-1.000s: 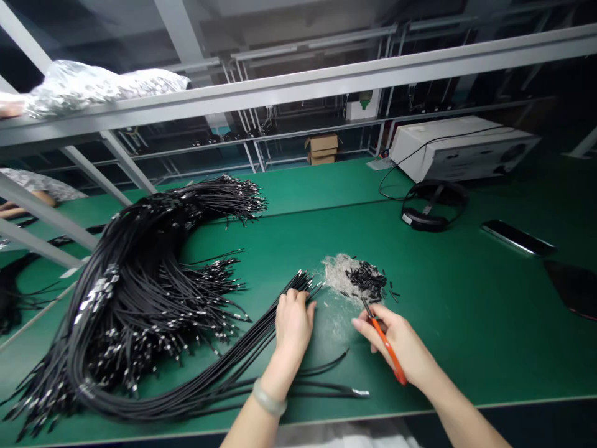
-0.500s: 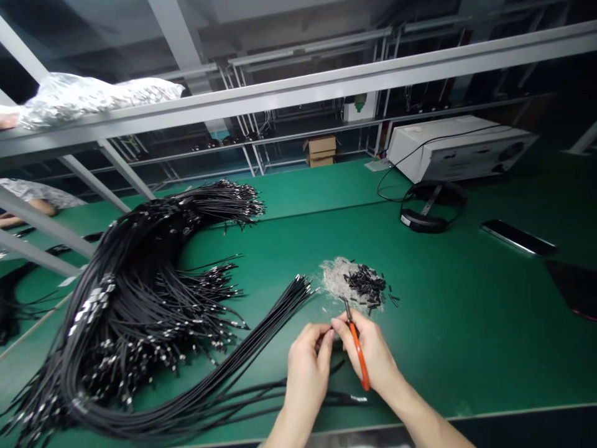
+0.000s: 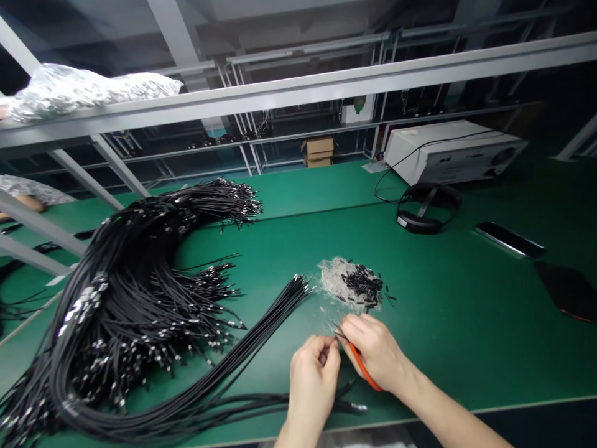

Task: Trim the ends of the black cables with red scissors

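Note:
My right hand is closed round a tool with orange handles, its dark tip pointing at my left fingertips. My left hand is pinched beside it, gripping the end of a black cable, mostly hidden by the fingers. Below and behind the left hand lie loose black cables with a silvery end to the right. A bundle of black cables curves up to its tips left of a pile of short black pieces on clear scraps.
A large heap of black cables covers the left of the green table. Further right are a black headband device, a phone and a white box. A grey frame rail crosses above. At far left a person's arm shows.
The tool in my right hand has tilted, and its tip has come down to my left fingertips. Both hands have shifted slightly to the right and down.

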Demonstrator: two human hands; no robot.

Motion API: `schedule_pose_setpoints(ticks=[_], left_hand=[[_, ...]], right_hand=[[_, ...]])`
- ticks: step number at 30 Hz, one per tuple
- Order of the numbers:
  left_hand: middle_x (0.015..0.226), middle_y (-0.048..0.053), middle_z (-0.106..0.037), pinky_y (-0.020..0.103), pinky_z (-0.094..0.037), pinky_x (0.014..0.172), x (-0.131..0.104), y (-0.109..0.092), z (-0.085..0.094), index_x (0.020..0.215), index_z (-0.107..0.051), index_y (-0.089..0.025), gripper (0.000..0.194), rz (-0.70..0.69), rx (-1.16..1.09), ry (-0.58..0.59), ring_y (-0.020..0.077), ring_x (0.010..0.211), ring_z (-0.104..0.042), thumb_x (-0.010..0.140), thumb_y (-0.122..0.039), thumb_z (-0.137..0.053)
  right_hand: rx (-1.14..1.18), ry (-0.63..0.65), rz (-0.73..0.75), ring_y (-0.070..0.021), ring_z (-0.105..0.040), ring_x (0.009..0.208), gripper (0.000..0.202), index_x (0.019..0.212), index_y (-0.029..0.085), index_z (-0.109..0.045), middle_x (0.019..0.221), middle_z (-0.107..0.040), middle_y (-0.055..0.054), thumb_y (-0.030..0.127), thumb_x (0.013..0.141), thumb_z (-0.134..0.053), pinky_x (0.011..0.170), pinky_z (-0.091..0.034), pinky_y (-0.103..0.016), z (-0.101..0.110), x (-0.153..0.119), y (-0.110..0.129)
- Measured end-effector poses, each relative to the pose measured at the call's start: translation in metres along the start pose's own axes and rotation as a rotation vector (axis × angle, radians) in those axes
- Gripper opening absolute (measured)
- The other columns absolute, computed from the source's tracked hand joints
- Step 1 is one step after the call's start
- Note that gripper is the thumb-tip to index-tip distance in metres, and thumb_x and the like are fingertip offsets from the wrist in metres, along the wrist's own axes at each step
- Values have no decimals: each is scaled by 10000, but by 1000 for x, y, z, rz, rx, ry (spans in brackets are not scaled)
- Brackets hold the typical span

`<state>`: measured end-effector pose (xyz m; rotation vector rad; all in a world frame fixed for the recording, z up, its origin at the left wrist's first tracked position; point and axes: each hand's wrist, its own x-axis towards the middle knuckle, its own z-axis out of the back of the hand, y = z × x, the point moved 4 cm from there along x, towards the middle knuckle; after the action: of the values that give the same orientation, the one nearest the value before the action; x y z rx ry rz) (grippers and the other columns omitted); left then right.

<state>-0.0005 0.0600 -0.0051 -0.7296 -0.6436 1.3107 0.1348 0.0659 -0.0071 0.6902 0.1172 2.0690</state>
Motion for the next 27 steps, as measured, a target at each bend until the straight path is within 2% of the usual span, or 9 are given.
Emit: schedule_pose_setpoints(ticks=[4,7,10,13,16,19,27], left_hand=[[778,47,-655,268,-427,663,-1,-1,-3,830,-673,-197,218,-86,141,-34,191,724,-618,884,-228,-464],[814,48,-673,278,-438,699,-1,1,-4,842,-667,-208,216,-94,174,-23,198,764,-634,888,-216,-456],[794,40,-680,274,-435,672,-1,1,-1,835,-662,-220,254,-47,162,-30,194,742,-642,918,-286,-430],[803,43,-697,269,-433,659,-2,-1,2,806,-660,-216,272,6,129,-35,197,749,-653,916,-325,-436],[795,60,-714,266,-429,634,-2,-1,2,801,-669,-200,288,58,102,-29,210,762,-663,905,-351,-447],[757,71,-722,259,-414,589,-1,0,0,790,-677,-188,305,97,73,-27,216,732,-665,896,-366,-452],[690,63,-715,248,-360,527,0,0,-2,772,-691,-185,286,105,54,-49,201,620,-637,870,-351,-479]], right_hand=[[-86,92,21,-168,-441,653,162,786,194,-489,764,-529,-19,116,902,-407,667,-310,-299,-6,2,0],[-44,97,58,-172,-468,693,150,796,192,-493,790,-541,-25,118,901,-416,684,-326,-294,-5,-4,-1],[0,38,-64,-171,-501,730,143,833,191,-496,821,-549,-29,143,930,-403,695,-341,-284,2,-13,-8],[-127,67,-170,-181,-521,692,113,831,204,-499,803,-552,-17,251,933,-481,683,-336,-306,6,-22,-9],[-245,151,-181,-198,-549,680,171,807,217,-504,785,-558,-1,333,861,-617,708,-334,-334,4,-25,-4],[-287,186,-170,-208,-569,690,193,813,219,-517,790,-571,1,355,834,-653,722,-330,-343,-1,-24,-1],[-374,171,-78,-192,-572,619,101,798,203,-542,724,-600,-9,178,896,-535,710,-293,-347,-5,-16,-1]])
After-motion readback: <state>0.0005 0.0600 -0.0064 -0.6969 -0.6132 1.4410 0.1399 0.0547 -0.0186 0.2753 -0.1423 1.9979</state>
